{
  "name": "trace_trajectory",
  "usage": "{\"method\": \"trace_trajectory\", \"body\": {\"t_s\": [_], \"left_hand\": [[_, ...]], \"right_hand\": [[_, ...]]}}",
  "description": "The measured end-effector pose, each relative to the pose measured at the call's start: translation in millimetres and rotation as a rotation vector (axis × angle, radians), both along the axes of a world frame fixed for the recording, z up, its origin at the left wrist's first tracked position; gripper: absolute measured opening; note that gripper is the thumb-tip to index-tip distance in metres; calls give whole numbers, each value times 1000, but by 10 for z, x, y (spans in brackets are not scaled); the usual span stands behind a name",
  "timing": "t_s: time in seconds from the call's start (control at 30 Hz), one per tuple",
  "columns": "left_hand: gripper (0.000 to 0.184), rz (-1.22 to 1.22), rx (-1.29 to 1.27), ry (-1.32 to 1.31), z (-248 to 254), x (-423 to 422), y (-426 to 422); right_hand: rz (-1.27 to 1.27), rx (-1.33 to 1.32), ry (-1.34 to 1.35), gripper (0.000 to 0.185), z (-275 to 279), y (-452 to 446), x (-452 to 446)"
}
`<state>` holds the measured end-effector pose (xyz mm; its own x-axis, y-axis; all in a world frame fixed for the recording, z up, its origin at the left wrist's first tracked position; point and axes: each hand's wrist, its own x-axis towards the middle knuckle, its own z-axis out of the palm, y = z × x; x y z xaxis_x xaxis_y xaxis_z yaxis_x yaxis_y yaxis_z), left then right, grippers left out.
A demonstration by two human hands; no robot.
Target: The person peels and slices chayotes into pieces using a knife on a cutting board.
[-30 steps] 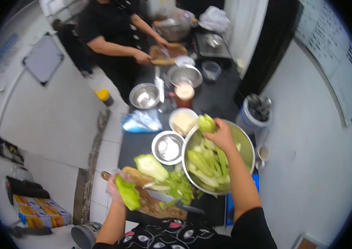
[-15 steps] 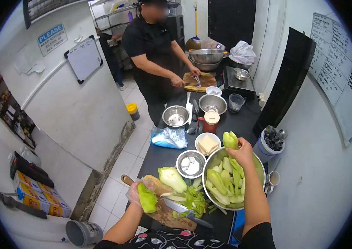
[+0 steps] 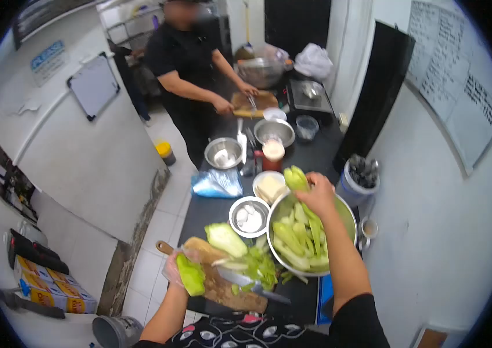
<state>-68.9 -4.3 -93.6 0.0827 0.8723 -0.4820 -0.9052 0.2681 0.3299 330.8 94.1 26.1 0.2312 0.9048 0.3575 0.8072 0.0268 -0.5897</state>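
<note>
Where a pale-green, elongated vegetable (image 3: 296, 178) shows at the upper rim of the large round steel bowl (image 3: 345, 211), right of centre, your partly closed right hand (image 3: 319, 194) grips it. At lower left, your plastic-gloved left hand (image 3: 175, 267) is closed around a bright-green vegetable piece (image 3: 190, 275) near the brown wooden board (image 3: 222, 294).

The left forearm (image 3: 166, 316) ends in a gloved left hand (image 3: 175, 268), gripping by the near left corner of the tabletop (image 3: 211, 211); the right arm (image 3: 347, 255) stretches farther forward along the right edge, the right hand (image 3: 318, 194) clasped
</note>
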Motion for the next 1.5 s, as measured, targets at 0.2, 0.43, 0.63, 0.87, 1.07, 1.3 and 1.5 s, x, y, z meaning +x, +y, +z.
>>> {"method": "trace_trajectory", "body": {"t_s": [0.2,0.43,0.63,0.87,1.07,1.3,1.5], "left_hand": [[22,74,-59,1,-264,-55,71],[28,176,-209,30,-78,139,56],[36,218,-263,46,25,228,54],[51,119,-242,97,76,267,59],[45,0,-234,117,81,139,94],[41,-134,-301,135,-34,56,75],[38,-15,-433,-4,-5,27,172]], "right_hand": [[-21,-155,-3,42,44,75,-1],[-34,-266,33,40,69,72,-37],[-121,-356,-84,38,-111,-15,-6],[-222,-501,-238,56,-415,-227,155],[136,-54,-14,30,-325,-1118,-390],[451,-575,-217,28,-1214,-2042,-1049],[315,-814,-194,52,-1657,-2308,-1148]]}}
